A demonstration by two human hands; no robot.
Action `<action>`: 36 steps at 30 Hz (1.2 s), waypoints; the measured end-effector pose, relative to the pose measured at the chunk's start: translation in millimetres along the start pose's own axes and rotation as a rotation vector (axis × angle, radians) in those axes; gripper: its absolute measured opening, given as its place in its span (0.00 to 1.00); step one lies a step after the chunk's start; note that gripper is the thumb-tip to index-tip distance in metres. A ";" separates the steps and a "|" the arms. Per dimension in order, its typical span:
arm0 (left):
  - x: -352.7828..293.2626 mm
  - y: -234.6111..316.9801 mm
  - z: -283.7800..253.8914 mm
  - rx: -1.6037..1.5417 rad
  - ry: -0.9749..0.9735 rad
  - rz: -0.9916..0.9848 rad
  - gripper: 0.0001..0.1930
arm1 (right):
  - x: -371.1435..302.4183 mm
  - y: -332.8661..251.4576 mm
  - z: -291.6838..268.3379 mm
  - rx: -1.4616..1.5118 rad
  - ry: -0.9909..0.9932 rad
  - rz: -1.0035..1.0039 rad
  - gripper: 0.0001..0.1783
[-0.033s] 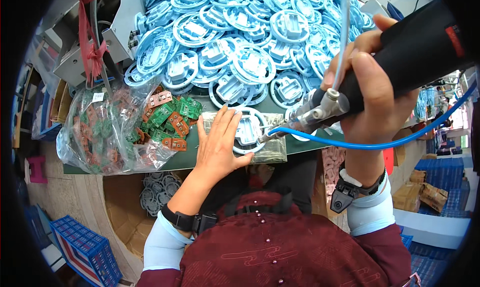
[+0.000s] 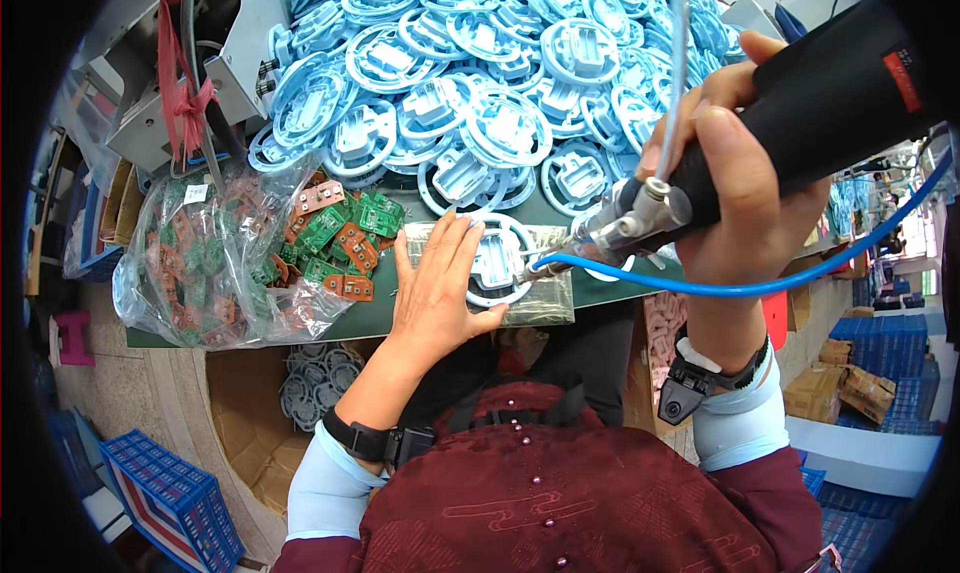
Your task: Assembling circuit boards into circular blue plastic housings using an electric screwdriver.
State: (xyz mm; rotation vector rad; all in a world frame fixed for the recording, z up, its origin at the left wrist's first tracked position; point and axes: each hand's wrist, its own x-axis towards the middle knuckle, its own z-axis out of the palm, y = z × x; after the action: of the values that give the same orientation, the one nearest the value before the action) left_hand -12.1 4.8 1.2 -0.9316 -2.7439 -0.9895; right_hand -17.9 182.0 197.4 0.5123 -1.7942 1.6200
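Note:
Under my left hand (image 2: pixel 432 291) lies a pale round plastic part (image 2: pixel 497 261), a ring with a rectangular housing in its middle. My left fingers press along its left rim and the thumb is at its lower edge. It rests on a tan tape-wrapped pad (image 2: pixel 545 298). My right hand (image 2: pixel 735 178) grips a thick black power screwdriver (image 2: pixel 830 103), tilted, with a clear nozzle and blue air hose (image 2: pixel 720 291). The screwdriver's tip meets the right side of the part; the exact contact point is too small to make out.
A large heap of similar light-blue parts (image 2: pixel 500 123) covers the back of the green table. At left lie green and brown circuit boards (image 2: pixel 340 233) beside a clear plastic bag (image 2: pixel 200 263) of more boards. A metal machine (image 2: pixel 220 63) stands back left. A cardboard box (image 2: pixel 245 413) sits below.
My right hand and the screwdriver have shifted slightly left, with the tip staying at the part. My left hand and the round part look still.

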 end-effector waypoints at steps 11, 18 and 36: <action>-0.4 1.8 1.3 0.011 -0.004 0.012 0.50 | -14.7 20.7 -1.0 0.012 0.035 0.068 0.23; 1.4 4.6 3.4 0.023 0.004 -0.015 0.49 | -0.8 6.7 -3.1 -0.075 -0.028 0.068 0.26; -2.5 2.3 1.4 -0.015 0.014 0.009 0.53 | -31.4 7.2 27.5 0.015 -0.042 0.111 0.27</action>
State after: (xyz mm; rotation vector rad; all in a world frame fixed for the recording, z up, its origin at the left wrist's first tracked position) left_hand -8.6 5.6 0.7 -0.9347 -2.7220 -1.0133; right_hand -6.3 151.9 169.9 0.4645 -1.8718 1.7104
